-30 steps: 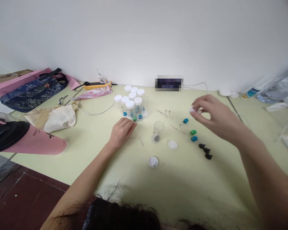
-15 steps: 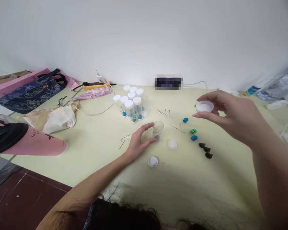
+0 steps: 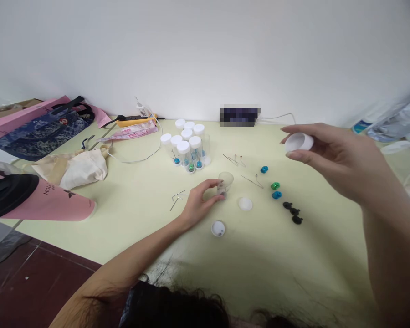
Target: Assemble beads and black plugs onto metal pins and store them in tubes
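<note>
Gripping the clear container (image 3: 227,181) by its near left side with the left hand (image 3: 200,202), thumb and fingers curled around the wall; looks upright on the pale green table (image 3: 259,255), open at the top, with something dark low inside, too blurred to identify. Pinching a white cap (image 3: 299,142) between thumb and fingers of the right hand (image 3: 345,161), raised off the table, well apart from the container. Changed over the last second: left hand gone from the thin metal keys (image 3: 174,204) to the container; cap swung a bit right and, since half a second ago, tilted further, hollow side now toward the wearer. Meaning, as a judgement: container steadied, cap being turned or checked in the air, and container not yet covered. Loose parts unmoved on the table: just right of the container, a translucent disc (image 3: 245,203); nearer the wearer, a small white lid (image 3: 218,228) with dark bits in it. Further right, one green piece (image 3: 275,186) just beside a blue piece (image 3: 276,195), then black pieces (image 3: 294,212) in a short row. Behind the left hand, a cluster of capped tubes (image 3: 183,148), standing close together, untouched.
</note>
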The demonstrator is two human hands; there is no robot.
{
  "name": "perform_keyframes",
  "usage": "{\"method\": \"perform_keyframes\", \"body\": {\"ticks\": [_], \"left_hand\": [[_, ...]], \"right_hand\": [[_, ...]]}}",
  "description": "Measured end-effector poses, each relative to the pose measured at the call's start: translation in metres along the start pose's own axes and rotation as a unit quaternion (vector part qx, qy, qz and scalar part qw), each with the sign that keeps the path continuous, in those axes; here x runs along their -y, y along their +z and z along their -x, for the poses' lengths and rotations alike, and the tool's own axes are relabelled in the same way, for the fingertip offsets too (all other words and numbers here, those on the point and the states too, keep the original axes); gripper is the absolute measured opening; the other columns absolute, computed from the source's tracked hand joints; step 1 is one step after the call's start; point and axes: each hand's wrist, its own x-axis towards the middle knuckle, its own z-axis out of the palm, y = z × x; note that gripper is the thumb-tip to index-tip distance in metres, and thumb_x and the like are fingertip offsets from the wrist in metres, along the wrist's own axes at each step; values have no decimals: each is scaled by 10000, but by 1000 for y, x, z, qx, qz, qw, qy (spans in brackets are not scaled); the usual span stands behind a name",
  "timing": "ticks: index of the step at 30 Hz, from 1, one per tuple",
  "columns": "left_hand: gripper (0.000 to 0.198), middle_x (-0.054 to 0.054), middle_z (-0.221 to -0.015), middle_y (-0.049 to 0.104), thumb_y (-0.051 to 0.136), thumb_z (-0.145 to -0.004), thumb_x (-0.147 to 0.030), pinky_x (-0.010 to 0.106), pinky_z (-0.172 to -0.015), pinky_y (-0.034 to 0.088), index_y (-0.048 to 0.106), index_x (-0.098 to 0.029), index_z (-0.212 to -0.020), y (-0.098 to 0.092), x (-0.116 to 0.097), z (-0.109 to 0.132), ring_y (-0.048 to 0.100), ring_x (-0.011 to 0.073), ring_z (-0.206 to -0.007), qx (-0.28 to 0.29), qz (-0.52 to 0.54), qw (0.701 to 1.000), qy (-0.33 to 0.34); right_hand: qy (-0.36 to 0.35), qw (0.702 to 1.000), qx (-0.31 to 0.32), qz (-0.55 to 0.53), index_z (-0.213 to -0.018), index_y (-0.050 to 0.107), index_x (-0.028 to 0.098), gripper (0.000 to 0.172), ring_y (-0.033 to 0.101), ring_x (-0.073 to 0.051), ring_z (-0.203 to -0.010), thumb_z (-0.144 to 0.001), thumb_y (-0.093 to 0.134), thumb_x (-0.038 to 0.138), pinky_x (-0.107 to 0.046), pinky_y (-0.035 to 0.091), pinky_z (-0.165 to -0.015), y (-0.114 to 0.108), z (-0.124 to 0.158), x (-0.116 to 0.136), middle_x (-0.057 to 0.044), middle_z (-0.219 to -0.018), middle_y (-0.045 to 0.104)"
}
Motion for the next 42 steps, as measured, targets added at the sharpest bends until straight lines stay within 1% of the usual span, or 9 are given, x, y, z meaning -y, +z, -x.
{"method": "perform_keyframes", "body": {"ticks": [4,7,9,12,15,18,24,35,42], "left_hand": [[329,72,-1137,648,668,-828,-262,367,-1000,467,608,-211,-1148,2,1,2,615,192,-1064,15,28,999,17],[332,75,-1096,637,665,-830,-272,369,-981,488,604,-207,-1150,4,1,4,621,183,-1025,25,48,998,32],[337,73,-1051,636,671,-824,-283,368,-949,508,605,-205,-1146,5,0,4,623,182,-993,29,50,997,45],[338,73,-1004,645,673,-821,-309,366,-890,527,611,-207,-1138,4,-1,5,625,190,-949,37,28,997,62],[324,64,-973,656,674,-820,-323,353,-840,523,627,-217,-1122,3,-2,5,623,192,-914,43,-7,995,85],[325,57,-980,658,673,-821,-312,335,-828,515,634,-224,-1132,3,-2,6,619,182,-906,43,-17,994,103],[359,57,-983,660,682,-813,-301,313,-815,512,641,-223,-1161,4,-1,7,621,172,-892,37,-11,993,108],[393,59,-1016,661,670,-824,-291,319,-816,527,624,-258,-1213,4,-1,7,636,170,-888,41,-10,991,128],[412,65,-1048,653,655,-837,-285,321,-815,538,601,-263,-1245,5,2,9,641,171,-901,42,-21,988,144]], "right_hand": [[23,997,45,-64,-1261,574,306,394,632,-179,-704,-924,468,482,-303,482,-648,4,1,-1,-15,-866,681],[35,990,85,-111,-1225,559,290,425,671,-220,-777,-860,571,509,-334,520,-672,13,4,2,-31,-909,688],[10,986,138,-97,-1148,591,263,421,671,-248,-806,-812,637,511,-353,525,-680,20,7,7,-53,-946,688],[-45,970,223,-91,-1099,619,248,348,658,-254,-823,-845,608,486,-360,512,-685,30,12,18,-68,-987,684],[-63,958,261,-101,-1091,619,256,276,644,-230,-817,-880,579,431,-339,494,-682,35,17,28,-45,-972,681],[-73,956,270,-90,-1098,615,245,269,636,-214,-810,-884,576,403,-330,478,-697,36,20,33,-34,-961,674],[-87,957,266,-73,-1089,600,262,209,623,-204,-840,-905,565,355,-329,464,-727,37,21,33,-28,-1036,638],[-100,961,254,-52,-1119,631,254,252,641,-235,-859,-896,568,353,-345,477,-711,37,23,32,-55,-1065,664],[-100,954,279,-44,-1116,620,272,232,630,-212,-809,-907,559,352,-331,467,-690,34,24,31,-34,-1041,652]]}}
